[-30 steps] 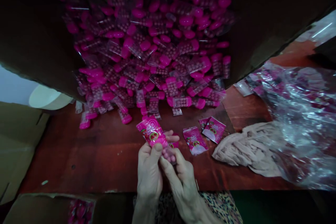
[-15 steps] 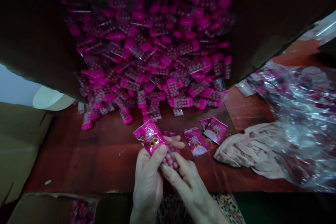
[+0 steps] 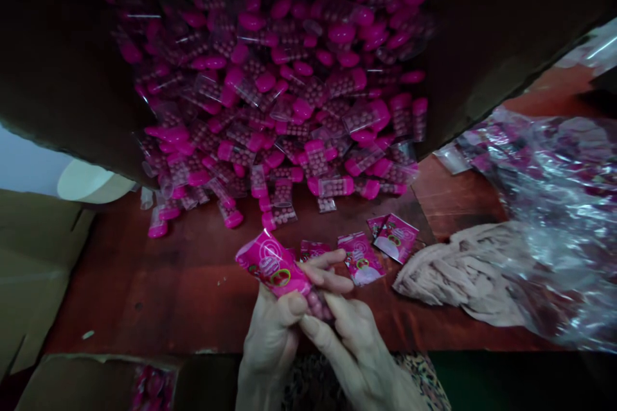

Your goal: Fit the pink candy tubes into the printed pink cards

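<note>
My left hand (image 3: pixel 274 327) grips a pink printed sachet (image 3: pixel 270 263) near the front of the red table (image 3: pixel 159 289), thumb pressed on its lower end. My right hand (image 3: pixel 354 340) pinches a small clear tube of pink candy balls (image 3: pixel 319 304) at the sachet's open end, with the tube partly hidden between my fingers. A big heap of pink-capped candy tubes (image 3: pixel 289 103) spills from a tipped cardboard box (image 3: pixel 58 64) behind my hands. Loose pink sachets (image 3: pixel 361 257) lie just right of my hands.
A crumpled beige cloth (image 3: pixel 457 276) and a large clear plastic bag (image 3: pixel 559 218) with pink packets lie at the right. A cream bowl (image 3: pixel 89 183) sits at the left. A cardboard box (image 3: pixel 96 382) with pink items stands at the front left.
The sachet has tilted leftward and lower in my left hand. My right hand has moved up, and the candy tube sits deeper between the fingers at the sachet's end.
</note>
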`<state>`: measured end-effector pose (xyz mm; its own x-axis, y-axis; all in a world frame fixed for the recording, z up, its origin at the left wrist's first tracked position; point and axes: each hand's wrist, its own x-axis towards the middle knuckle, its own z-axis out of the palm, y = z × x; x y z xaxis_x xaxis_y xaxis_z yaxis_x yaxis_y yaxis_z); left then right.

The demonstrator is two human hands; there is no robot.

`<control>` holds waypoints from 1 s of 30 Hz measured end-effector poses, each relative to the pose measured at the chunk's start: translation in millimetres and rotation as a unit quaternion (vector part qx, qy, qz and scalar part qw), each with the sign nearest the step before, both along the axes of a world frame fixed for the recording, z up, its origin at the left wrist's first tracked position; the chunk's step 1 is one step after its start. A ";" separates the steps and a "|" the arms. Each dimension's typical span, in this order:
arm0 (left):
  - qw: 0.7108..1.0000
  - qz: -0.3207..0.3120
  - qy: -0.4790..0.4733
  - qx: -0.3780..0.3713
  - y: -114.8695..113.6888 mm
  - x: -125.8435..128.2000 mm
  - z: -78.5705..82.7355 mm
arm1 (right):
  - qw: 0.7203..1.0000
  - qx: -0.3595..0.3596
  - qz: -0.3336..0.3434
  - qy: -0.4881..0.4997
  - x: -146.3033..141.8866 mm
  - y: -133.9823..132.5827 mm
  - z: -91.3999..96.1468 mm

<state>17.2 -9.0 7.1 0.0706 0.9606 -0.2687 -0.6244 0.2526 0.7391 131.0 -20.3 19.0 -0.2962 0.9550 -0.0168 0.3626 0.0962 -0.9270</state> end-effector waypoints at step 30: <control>0.988 0.128 0.045 -0.074 -3.1 -6.5 -0.7 | 0.941 -0.315 -0.095 0.077 -15.1 -11.4 -12.2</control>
<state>10.6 -12.1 6.4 -0.1994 0.8941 -0.4010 -0.6159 0.2039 0.7610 115.9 -31.7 6.8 -0.1668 0.8060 -0.5679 0.1750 -0.5426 -0.8216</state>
